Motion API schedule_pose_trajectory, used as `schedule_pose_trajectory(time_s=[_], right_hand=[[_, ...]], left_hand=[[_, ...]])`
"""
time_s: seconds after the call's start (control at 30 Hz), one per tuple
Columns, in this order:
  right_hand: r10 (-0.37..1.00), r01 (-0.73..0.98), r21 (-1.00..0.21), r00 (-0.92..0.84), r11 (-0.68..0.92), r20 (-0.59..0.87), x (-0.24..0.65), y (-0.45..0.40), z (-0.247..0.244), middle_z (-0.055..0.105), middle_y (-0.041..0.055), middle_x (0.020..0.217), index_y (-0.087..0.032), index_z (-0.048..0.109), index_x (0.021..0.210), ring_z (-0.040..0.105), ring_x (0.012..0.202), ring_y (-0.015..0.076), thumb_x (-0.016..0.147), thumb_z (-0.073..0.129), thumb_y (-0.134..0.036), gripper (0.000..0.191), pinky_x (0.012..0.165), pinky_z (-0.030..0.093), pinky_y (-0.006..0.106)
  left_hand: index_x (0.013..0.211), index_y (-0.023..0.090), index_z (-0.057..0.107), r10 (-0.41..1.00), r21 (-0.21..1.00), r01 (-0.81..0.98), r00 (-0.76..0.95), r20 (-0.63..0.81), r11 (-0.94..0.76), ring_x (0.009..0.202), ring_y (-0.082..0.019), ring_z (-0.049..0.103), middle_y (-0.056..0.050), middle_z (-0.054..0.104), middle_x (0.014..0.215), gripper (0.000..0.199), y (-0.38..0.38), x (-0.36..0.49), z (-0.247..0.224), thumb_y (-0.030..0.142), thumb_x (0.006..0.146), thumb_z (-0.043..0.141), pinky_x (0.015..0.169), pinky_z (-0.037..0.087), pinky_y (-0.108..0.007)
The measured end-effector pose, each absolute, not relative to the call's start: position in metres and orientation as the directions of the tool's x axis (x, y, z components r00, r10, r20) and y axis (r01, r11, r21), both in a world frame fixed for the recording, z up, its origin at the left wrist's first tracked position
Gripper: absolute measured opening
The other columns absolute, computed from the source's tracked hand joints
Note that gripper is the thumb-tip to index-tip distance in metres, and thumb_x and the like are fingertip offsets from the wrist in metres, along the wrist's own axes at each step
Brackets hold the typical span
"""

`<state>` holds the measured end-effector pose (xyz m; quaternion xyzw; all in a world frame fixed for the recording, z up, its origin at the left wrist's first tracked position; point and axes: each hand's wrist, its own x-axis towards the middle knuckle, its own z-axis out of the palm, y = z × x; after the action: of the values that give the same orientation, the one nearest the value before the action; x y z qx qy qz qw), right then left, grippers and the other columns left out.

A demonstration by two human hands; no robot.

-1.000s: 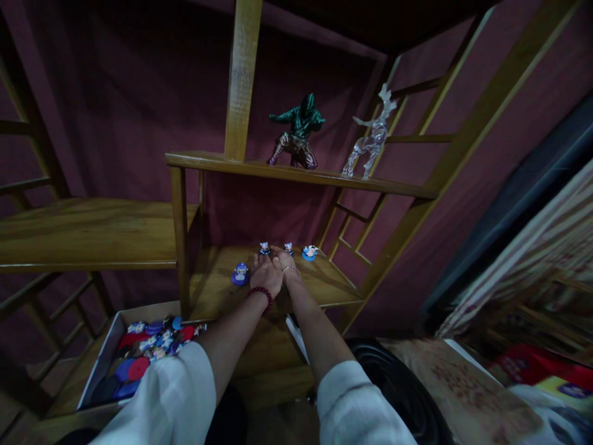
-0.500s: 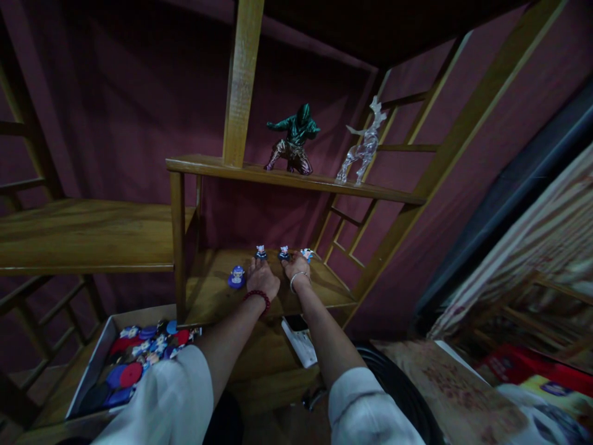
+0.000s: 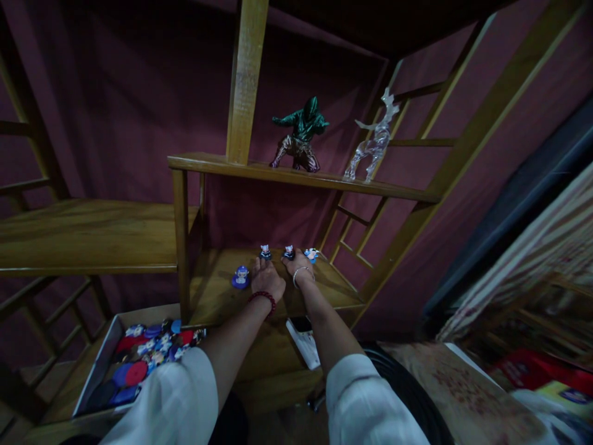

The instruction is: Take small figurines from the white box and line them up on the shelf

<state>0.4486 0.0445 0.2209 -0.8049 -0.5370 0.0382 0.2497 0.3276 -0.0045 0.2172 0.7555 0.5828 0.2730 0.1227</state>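
On the lower wooden shelf (image 3: 208, 296), my left hand (image 3: 267, 279) has its fingertips closed at the dark round base of a small white-headed figurine (image 3: 265, 251). My right hand (image 3: 297, 266) grips the base of a similar figurine (image 3: 289, 251), a short gap to the right. Both figurines stand upright near the back wall. Just past my right fingers sits a light-blue and white figurine (image 3: 311, 254). To the left of my left hand, a purple-capped figurine (image 3: 241, 276) stands on a purple base. My palms hide part of the shelf.
An open box (image 3: 95, 364) of many small figurines with coloured round bases stands at lower left. Above, the upper shelf (image 3: 208, 164) carries a green hooded statue (image 3: 303, 130) and a clear deer (image 3: 373, 145). A white box-like item (image 3: 303, 346) lies below my right forearm.
The whole view has shifted slightly, so things appear a little further right. Both hands stay at the same two figurines, with hardly any visible movement against the shelf.
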Motion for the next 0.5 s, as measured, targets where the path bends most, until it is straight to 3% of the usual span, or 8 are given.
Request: schedule_pose_trajectory(time_s=[0.5], right_hand=[[0.9, 0.863, -0.437, 0.377, -0.254, 0.221, 0.4496, 0.0478, 0.217, 0.062, 0.007, 0.104, -0.022, 0.05, 0.109, 0.056, 0.096, 0.022, 0.072, 0.054, -0.041, 0.042, 0.077, 0.041, 0.029]], left_hand=[[0.118, 0.001, 0.044, 0.953, 0.522, 0.806, 0.167, 0.254, -0.281, 0.128, -0.025, 0.021, -0.017, 0.04, 0.13, 0.052, -0.0069, 0.3276, 0.2206, 0.016, 0.068, 0.039, 0.104, 0.017, -0.035]])
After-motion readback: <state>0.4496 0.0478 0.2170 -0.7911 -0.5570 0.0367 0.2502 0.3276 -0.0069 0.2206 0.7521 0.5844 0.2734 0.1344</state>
